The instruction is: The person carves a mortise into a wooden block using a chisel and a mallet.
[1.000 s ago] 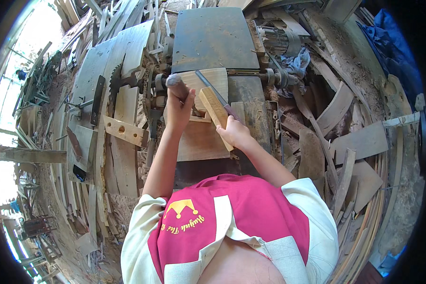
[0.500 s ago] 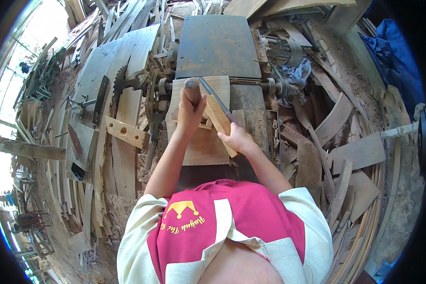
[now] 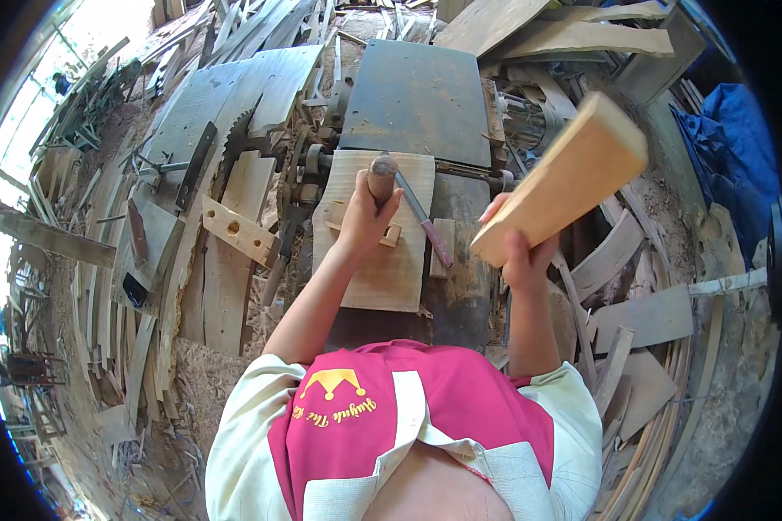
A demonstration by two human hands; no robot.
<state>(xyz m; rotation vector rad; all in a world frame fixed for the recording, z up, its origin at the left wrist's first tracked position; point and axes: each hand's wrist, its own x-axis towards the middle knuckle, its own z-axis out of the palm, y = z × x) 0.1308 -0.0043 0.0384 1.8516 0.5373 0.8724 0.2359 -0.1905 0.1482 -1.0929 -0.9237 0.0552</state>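
My left hand [image 3: 367, 219] is closed round a thick, upright wooden handle [image 3: 382, 178] with a worn round top; whatever is below the handle is hidden by the hand. Beneath it, a small notched wood piece [image 3: 391, 234] lies on a pale wide board [image 3: 374, 282]. My right hand [image 3: 530, 260] grips the lower end of a long squared wooden block [image 3: 573, 174], raised and tilted up to the right, apart from the handle. Beside my left hand a slim metal tool with a reddish handle [image 3: 436, 243] lies slanted across the board's right edge.
A machine with a dark flat metal table [image 3: 413, 100] stands ahead. A toothed saw blade [image 3: 239, 139] and a board with round holes [image 3: 239, 230] are at the left. Scrap wood [image 3: 643, 313] and a blue tarp [image 3: 730, 139] fill the right side.
My right hand has swung the wooden block up and to the right, away from the board and the slim tool. My left hand keeps its grip on the upright handle. The view has shifted slightly.
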